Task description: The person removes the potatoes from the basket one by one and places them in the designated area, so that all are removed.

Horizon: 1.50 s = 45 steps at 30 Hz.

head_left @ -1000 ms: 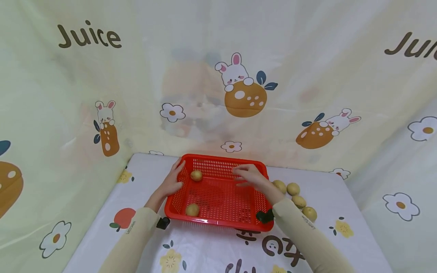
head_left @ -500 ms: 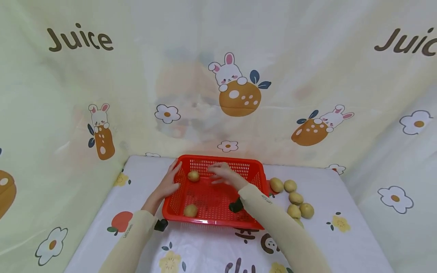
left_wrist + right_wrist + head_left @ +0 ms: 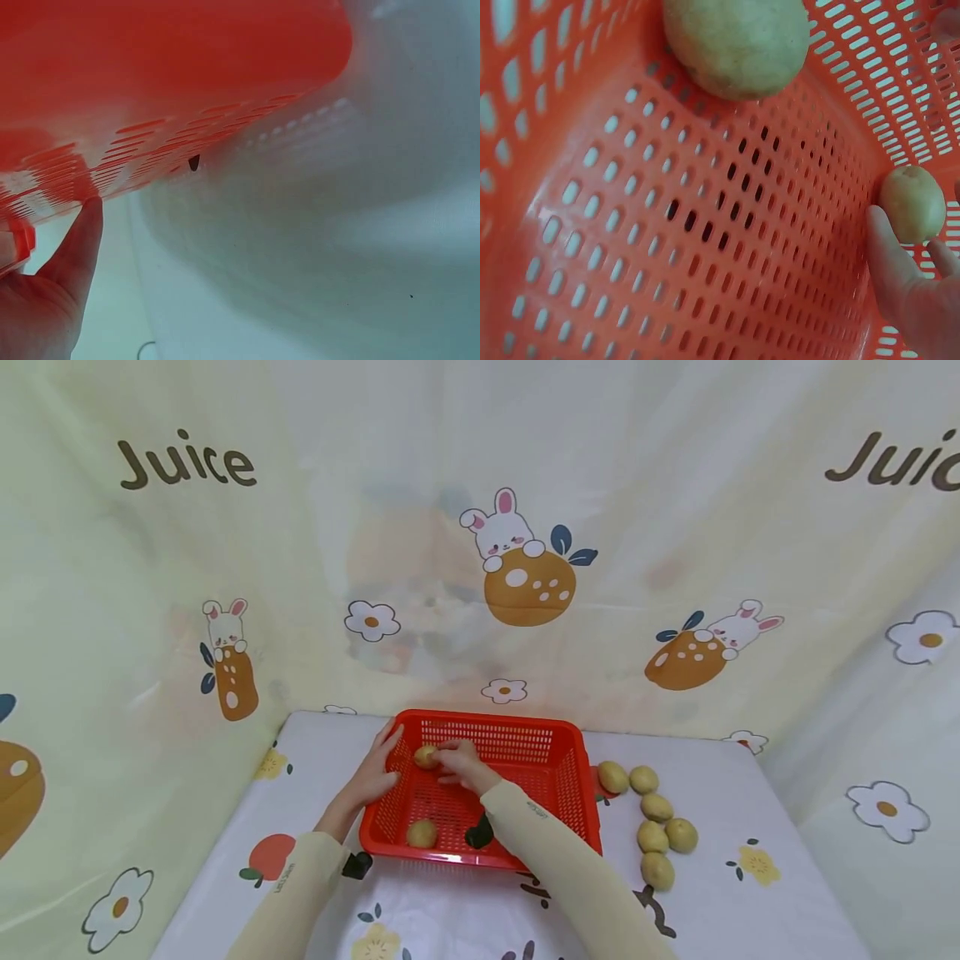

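Note:
In the head view my left hand [image 3: 373,774] holds the left side of the red plastic basket [image 3: 517,858]. The left wrist view has one digit [image 3: 84,232] against the slotted outer wall, below the rim. My right hand [image 3: 463,765] reaches down inside the basket, at a potato [image 3: 425,757] in the back left corner. Seen from the right wrist, thumb and fingers stand around that potato [image 3: 913,204], the thumb [image 3: 885,240] at its side. A second potato [image 3: 422,834] lies in the front left corner of the basket, large at the top of the right wrist view.
Several potatoes [image 3: 657,807] lie on the tabletop to the right of the basket. A patterned cloth [image 3: 450,918] covers the table. Printed curtains [image 3: 435,543] stand close behind the basket and at both sides.
My right hand has moved left across the basket and down to the back left potato. The left hand stays on the basket's side. More of the potatoes on the right now show.

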Available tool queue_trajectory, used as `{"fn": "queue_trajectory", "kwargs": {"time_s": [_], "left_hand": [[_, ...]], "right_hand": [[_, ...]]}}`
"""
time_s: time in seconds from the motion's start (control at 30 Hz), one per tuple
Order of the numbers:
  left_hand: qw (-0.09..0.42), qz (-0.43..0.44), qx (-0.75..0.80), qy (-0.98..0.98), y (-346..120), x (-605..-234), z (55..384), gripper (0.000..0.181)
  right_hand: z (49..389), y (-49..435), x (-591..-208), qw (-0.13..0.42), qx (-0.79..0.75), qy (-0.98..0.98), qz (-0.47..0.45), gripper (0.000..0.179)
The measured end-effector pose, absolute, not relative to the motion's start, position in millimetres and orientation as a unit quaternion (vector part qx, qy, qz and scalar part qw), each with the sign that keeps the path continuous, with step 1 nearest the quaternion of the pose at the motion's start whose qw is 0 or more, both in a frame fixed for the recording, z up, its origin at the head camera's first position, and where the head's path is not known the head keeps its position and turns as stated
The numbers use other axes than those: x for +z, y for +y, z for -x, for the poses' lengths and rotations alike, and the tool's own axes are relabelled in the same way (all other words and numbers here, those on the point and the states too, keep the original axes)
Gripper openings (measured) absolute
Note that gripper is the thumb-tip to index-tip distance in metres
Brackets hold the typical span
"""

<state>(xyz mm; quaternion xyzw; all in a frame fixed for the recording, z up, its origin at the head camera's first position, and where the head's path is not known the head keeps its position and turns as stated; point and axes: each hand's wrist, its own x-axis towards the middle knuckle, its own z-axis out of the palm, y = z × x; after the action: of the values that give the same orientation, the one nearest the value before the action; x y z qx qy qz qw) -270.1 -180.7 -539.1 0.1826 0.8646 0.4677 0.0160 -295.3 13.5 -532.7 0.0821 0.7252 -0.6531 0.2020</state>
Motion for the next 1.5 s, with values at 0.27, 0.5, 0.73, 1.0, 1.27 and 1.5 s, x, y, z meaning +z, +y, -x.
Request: {"fn": "queue_trajectory", "kwargs": {"time_s": [0.27,0.5,0.73,1.0,1.27,1.5], "left_hand": [[0.001,-0.185,0.468,0.864,-183,-533,268,0.084],[0.015,-0.183,0.465,0.866,-182,-535,268,0.083],[0.013,-0.183,0.465,0.866,-182,-536,268,0.083],[0.012,-0.183,0.464,0.867,-181,-536,270,0.084],[0.007,-0.181,0.471,0.864,-179,-538,268,0.086],[0.006,-0.186,0.468,0.864,-181,-537,269,0.085]], "right_hand": [[298,-3,-538,0.145,-0.654,0.737,-0.094,0.040],[297,-8,-542,0.112,-0.649,0.744,-0.118,0.029],[295,-5,-541,0.132,-0.650,0.742,-0.101,0.030],[293,21,-525,0.170,-0.646,0.742,-0.052,0.030],[281,70,-512,0.191,-0.681,0.705,-0.053,0.033],[264,112,-487,0.179,-0.713,0.674,-0.074,0.040]]}}
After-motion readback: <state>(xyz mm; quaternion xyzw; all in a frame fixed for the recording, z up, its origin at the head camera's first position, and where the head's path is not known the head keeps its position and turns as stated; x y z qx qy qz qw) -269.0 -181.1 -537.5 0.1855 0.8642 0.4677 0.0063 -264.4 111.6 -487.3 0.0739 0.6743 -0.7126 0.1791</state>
